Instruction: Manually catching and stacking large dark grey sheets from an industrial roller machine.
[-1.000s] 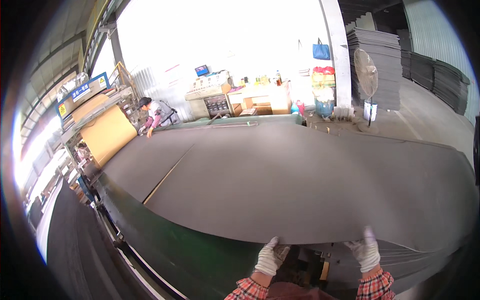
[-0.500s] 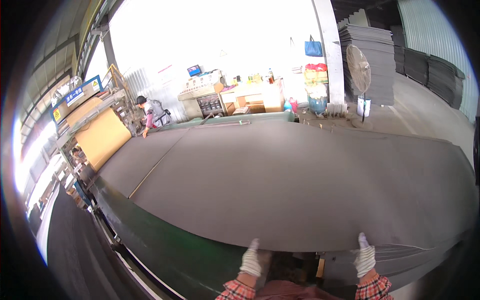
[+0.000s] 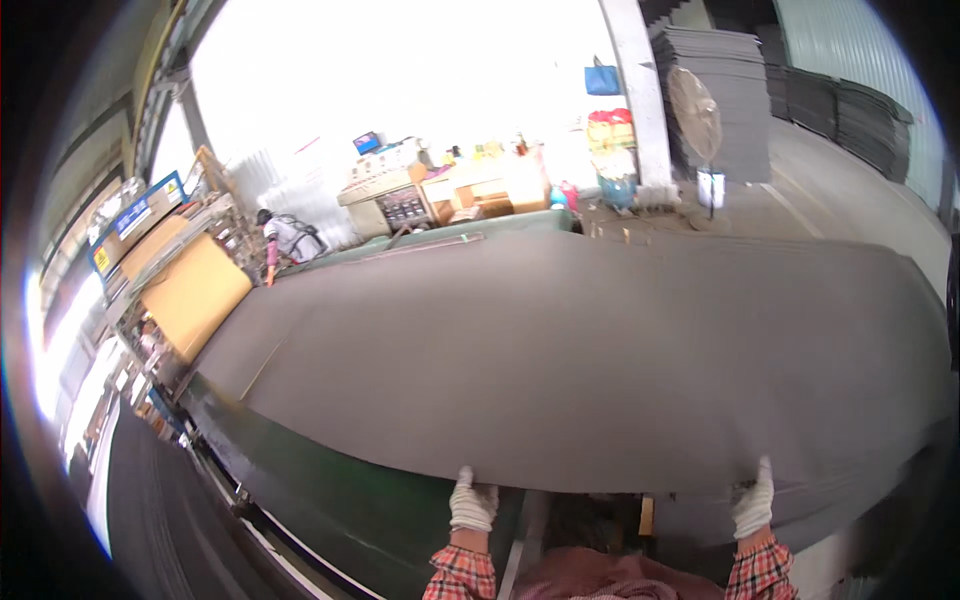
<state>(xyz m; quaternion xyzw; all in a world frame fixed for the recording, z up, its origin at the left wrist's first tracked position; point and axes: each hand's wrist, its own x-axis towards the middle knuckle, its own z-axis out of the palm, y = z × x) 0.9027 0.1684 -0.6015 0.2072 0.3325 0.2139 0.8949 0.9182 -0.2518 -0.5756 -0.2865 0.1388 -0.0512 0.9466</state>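
While both gloved hands curl shut on the near edge of the large grey sheet (image 3: 600, 350), left hand (image 3: 472, 503) and right hand (image 3: 754, 503) stand well apart; the sheet lies over the green machine table (image 3: 330, 490), a co-worker (image 3: 288, 238) beyond its far left corner.

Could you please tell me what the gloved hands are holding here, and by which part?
Both the left hand and right hand grip the large grey sheet by its near edge.
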